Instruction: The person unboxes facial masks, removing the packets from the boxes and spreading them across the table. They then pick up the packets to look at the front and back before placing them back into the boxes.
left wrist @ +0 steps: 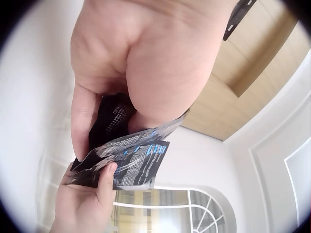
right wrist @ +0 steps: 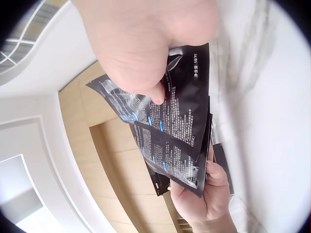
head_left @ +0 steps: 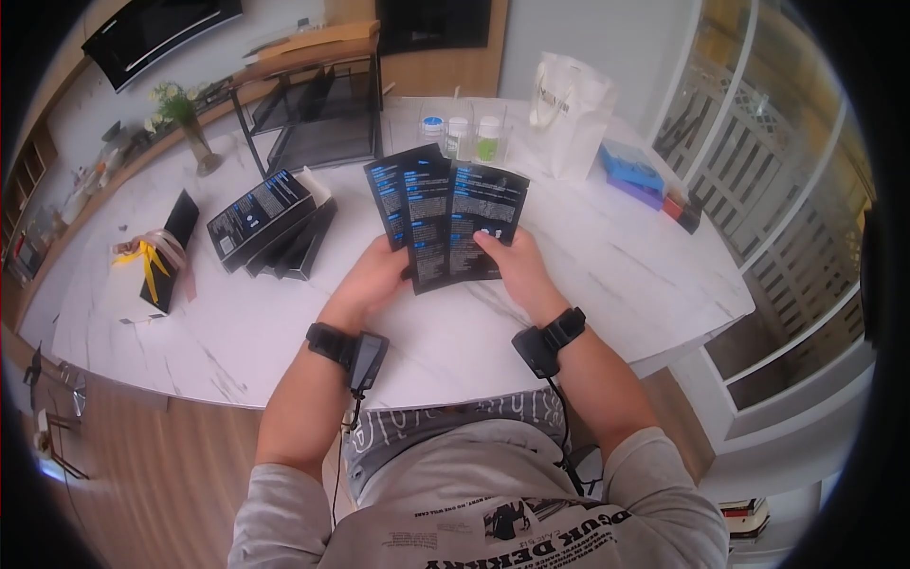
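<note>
Grey shirt (head_left: 464,484) before left fingers (left wrist: 83,119) and right fingers (head_left: 492,244) round black packets (head_left: 488,199), boxes (head_left: 261,213) nearby.

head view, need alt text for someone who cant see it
A person's left hand and right hand hold three fanned black packets with blue and white print above a marbled white table. Black boxes lie to the left; a white bag and lidded jars stand farther back.

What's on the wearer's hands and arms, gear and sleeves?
No gloves on left hand or right hand. Black wrist straps, left strap and right strap, each with a boxy black unit, left unit and right unit. A thin black cable runs from each toward the body. Light grey short sleeves: left sleeve, right sleeve.
</note>
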`<action>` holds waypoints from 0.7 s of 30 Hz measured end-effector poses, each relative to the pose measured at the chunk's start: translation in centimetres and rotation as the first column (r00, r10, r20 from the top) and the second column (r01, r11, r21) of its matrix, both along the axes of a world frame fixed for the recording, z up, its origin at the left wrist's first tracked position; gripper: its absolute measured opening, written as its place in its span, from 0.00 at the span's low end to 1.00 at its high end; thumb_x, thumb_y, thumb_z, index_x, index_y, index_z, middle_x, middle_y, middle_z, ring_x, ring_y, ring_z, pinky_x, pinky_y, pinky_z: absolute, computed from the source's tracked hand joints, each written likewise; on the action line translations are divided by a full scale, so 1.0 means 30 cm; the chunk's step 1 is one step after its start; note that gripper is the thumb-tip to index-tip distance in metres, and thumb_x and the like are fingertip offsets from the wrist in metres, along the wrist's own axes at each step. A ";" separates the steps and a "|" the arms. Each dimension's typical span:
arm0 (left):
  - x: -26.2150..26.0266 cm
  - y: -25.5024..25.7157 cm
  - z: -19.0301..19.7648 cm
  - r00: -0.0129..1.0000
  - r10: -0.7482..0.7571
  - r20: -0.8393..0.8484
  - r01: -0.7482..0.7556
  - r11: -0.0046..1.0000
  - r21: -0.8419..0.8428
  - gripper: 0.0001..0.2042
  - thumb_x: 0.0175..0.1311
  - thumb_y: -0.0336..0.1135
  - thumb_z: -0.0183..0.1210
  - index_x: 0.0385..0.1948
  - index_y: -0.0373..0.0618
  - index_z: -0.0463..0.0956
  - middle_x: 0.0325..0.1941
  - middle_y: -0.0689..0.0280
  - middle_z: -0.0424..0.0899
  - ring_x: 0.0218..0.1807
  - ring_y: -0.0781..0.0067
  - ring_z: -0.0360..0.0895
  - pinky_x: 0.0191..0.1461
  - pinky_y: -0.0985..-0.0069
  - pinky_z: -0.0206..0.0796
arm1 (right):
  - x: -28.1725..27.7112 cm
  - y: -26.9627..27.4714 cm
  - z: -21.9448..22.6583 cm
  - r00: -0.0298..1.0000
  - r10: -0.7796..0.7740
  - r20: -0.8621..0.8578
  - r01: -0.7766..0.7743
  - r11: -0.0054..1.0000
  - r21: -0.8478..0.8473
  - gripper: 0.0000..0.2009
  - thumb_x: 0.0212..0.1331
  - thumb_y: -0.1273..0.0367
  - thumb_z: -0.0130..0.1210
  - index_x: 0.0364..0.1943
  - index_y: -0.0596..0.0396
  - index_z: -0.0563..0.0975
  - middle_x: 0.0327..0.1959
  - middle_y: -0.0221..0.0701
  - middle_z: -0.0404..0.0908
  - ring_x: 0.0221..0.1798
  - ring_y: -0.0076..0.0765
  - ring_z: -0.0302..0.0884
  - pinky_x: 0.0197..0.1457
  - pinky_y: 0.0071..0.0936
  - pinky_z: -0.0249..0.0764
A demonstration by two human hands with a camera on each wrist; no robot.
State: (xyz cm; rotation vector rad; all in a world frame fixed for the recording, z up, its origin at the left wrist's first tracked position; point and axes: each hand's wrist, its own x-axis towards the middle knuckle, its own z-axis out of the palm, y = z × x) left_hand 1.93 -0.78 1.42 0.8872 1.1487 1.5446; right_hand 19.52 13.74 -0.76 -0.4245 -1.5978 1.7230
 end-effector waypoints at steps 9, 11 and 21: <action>-0.013 0.005 0.013 0.988 0.153 0.023 -0.154 0.987 0.036 0.13 0.74 0.31 0.50 0.55 0.38 0.72 0.52 0.61 0.82 0.52 0.68 0.82 0.50 0.69 0.80 | 0.004 0.017 -0.006 0.989 -0.075 -0.124 0.060 0.991 -0.123 0.13 0.65 0.73 0.57 0.52 0.63 0.76 0.50 0.32 0.82 0.50 0.26 0.78 0.55 0.27 0.74; 0.001 0.001 0.027 0.988 0.142 0.065 -0.146 0.988 0.054 0.14 0.74 0.32 0.51 0.56 0.37 0.71 0.53 0.59 0.81 0.51 0.65 0.82 0.48 0.67 0.83 | 0.010 0.016 0.004 0.982 -0.068 -0.175 0.032 0.979 -0.199 0.14 0.65 0.74 0.57 0.53 0.62 0.75 0.51 0.32 0.81 0.52 0.27 0.78 0.57 0.27 0.73; 0.004 -0.011 0.034 0.996 0.034 -0.083 -0.039 0.997 -0.062 0.14 0.75 0.34 0.51 0.55 0.38 0.72 0.53 0.60 0.81 0.51 0.67 0.82 0.46 0.67 0.82 | 0.000 0.000 0.014 0.949 0.044 -0.313 -0.118 0.967 -0.224 0.18 0.66 0.74 0.56 0.59 0.58 0.70 0.57 0.31 0.78 0.58 0.29 0.75 0.62 0.30 0.71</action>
